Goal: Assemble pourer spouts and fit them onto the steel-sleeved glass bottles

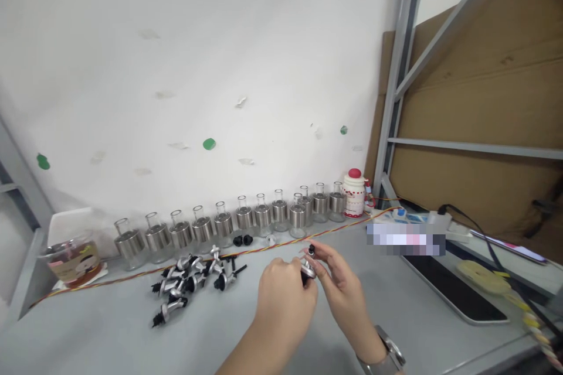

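Both hands meet over the grey table around one silver bottle pourer (308, 270) with black parts. My left hand (285, 293) is closed around its base end, which is partly hidden by the fingers. The fingers of my right hand (341, 284) pinch near the black tip at its upper end. To the left of my hands lies a heap of similar silver and black pourers (193, 275), with a single pourer (167, 310) nearest the front. Behind them stands a row of glass bottles (202, 228) with metal sleeves and bare necks.
Two black caps (243, 240) lie before the bottles. A red and yellow twisted cord (264, 248) crosses the table. At left sits a container of amber contents (77, 261); at right stand a white jar (354, 196) with a red top, a dark-screened tablet (455, 287) and a yellow roll (481, 276).
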`<state>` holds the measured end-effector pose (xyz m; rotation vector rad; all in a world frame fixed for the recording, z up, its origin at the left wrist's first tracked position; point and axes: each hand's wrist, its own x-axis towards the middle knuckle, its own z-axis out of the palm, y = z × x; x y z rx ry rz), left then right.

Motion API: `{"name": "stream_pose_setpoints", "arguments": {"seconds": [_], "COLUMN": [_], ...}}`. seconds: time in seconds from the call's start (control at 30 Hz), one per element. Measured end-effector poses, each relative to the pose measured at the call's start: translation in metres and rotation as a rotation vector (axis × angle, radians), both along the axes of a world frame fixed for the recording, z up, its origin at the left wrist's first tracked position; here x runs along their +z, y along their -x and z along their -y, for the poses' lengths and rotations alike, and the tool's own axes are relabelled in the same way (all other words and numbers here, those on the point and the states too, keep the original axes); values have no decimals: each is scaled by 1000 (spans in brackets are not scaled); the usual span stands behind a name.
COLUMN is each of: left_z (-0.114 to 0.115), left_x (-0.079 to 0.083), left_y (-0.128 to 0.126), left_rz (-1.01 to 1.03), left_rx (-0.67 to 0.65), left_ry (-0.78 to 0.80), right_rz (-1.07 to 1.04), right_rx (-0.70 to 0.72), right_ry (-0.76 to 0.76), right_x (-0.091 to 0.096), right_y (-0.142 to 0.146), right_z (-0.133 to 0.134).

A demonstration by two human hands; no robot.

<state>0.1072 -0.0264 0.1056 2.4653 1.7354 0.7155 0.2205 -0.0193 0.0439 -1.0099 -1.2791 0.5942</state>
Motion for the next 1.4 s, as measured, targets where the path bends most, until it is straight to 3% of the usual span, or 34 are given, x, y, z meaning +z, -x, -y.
{"name": "stream_pose_setpoints", "arguments": {"seconds": [0.23,0.47,0.63,0.73,0.8,0.87,0.97,1.03,1.27,1.4], "left_z": [1,-2,-8,-23,-39,-56,-75,-80,-68,-64], "left_x": [-3,-2,-12,-21,-24,-24,-22,-26,-66,-77], "left_y": [-10,-5,7,35,64,94,130,141,142,144], "left_rz": [-111,-114,12,45,38,8,4,4,-21,73], "left_rx": [-22,-28,-171,-222,-93,95,233,271,249,182], "left_ry": [-37,3,72,168,224,180,163,176,122,135], "right_rz": [-274,-165,-101,25,211,479,951,1144,1221,1029], "right_rx": [-15,-43,-64,-63,-30,19,-2,-62,-142,-81], "right_ry": [34,-28,-12,118,225,271,180,111,69,-15], "right_x": [4,4,6,0,-3,-2,4,6,-15,-22], "right_y": [9,9,2,-5,-7,-4,11,24,48,49], "right_z": [-1,2,-4,-14,-23,-32,-48,-60,-83,-75]}}
